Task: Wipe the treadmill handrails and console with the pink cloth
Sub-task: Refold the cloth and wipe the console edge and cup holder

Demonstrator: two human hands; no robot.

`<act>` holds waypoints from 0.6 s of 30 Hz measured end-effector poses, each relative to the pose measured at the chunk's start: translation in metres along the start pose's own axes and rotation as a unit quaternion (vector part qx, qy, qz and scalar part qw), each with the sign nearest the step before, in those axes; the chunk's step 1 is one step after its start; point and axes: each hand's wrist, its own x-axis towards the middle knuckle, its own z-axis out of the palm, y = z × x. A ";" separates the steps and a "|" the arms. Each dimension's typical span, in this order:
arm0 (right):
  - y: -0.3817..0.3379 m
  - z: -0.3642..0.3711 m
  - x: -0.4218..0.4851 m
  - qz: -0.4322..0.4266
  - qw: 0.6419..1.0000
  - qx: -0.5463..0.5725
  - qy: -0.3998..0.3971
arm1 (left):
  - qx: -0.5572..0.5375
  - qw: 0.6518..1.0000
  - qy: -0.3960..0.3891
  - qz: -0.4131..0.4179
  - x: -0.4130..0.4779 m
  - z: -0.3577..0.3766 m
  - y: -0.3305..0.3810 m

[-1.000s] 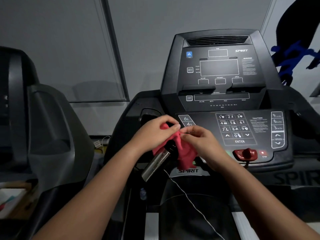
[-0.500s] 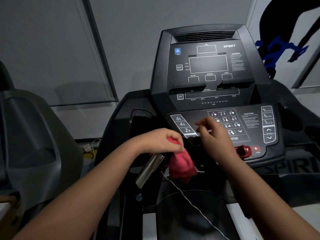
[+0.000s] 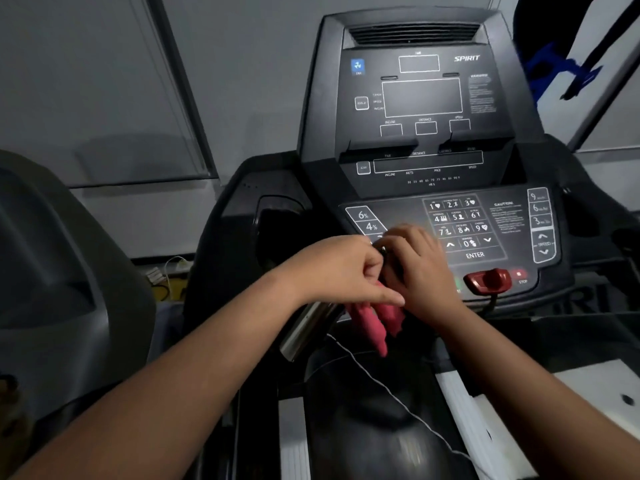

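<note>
Gym, Spirit treadmill console (image 3: 422, 109), second machine (image 3: 62, 271) just left, runner wall graphic (image 3: 554, 67)

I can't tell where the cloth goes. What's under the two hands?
Under the left hand and right hand pink cloth hangs down beside a metal handgrip. Its upper part and the grip itself are covered.

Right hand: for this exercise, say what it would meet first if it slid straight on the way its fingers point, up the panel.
Probably the 4% incline key on the console, just beyond the right hand; depth is unclear, so the fingers may already touch the panel.
</note>
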 end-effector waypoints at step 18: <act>0.006 -0.004 -0.003 0.136 0.990 0.015 0.024 | -0.140 0.968 -0.190 -0.087 0.039 0.005 -0.007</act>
